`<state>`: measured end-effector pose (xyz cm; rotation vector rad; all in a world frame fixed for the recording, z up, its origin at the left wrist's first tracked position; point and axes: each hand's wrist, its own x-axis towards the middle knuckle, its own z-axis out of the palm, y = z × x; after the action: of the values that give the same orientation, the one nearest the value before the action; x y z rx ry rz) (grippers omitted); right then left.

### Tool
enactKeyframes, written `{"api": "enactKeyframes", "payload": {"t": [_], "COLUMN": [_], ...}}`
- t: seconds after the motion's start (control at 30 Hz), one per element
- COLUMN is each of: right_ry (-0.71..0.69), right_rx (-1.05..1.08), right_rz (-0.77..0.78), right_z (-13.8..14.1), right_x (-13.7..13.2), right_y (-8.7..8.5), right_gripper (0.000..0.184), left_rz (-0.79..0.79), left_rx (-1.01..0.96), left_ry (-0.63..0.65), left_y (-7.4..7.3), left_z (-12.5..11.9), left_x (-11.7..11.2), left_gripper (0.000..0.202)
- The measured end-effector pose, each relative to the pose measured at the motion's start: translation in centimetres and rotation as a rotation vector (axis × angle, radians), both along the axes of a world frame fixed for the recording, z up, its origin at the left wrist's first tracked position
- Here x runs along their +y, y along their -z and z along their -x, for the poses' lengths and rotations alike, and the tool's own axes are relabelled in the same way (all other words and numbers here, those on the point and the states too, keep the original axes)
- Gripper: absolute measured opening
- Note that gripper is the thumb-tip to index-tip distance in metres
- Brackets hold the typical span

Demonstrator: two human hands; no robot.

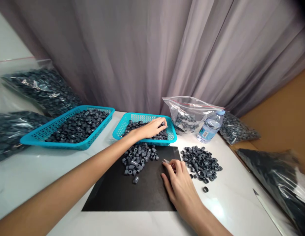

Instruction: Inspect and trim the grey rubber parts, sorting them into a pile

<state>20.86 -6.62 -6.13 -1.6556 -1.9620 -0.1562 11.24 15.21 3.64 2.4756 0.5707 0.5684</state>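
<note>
My left hand (152, 128) reaches into the small teal basket (122, 126) and its fingers curl over the dark grey ring-shaped parts inside. My right hand (180, 185) rests on the right edge of the black mat (122, 193), fingers bent together, its fingertips near the mat's upper right corner. A pile of grey rings (139, 159) lies on the mat just below the small basket. Another pile of rings (201, 162) sits on the white table to the right of my right hand, with one loose ring (205, 189) close by.
A larger teal basket (44, 136) full of rings stands at the left. Clear bags of rings (41, 88) lie at the far left, back right (189, 114) and right edge (277, 170). A water bottle (210, 127) lies beside the back bag. A grey curtain hangs behind.
</note>
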Motion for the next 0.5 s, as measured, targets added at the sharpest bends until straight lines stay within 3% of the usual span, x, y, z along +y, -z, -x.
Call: {"api": "enactKeyframes", "payload": {"t": [0.2, 0.3, 0.4, 0.5], "right_ry": [-0.009, -0.009, -0.01, -0.013], "right_rx": [0.016, 0.029, 0.043, 0.048], "right_rz": [0.029, 0.04, 0.035, 0.015], "right_z": [0.0, 0.1, 0.2, 0.3], "right_x": [0.0, 0.0, 0.1, 0.2], "right_y": [0.0, 0.0, -0.3, -0.5], "right_gripper": [0.03, 0.03, 0.03, 0.03], "left_rz": [0.129, 0.176, 0.173, 0.105], "left_rx": [-0.013, -0.024, -0.066, -0.148], "left_ry": [-0.051, -0.078, -0.076, -0.052], "left_y": [0.9, 0.2, -2.7, -7.4], "left_z": [-0.2, 0.3, 0.2, -1.2], "left_x": [-0.9, -1.6, -2.3, -2.9], "left_gripper": [0.019, 0.021, 0.024, 0.024]}}
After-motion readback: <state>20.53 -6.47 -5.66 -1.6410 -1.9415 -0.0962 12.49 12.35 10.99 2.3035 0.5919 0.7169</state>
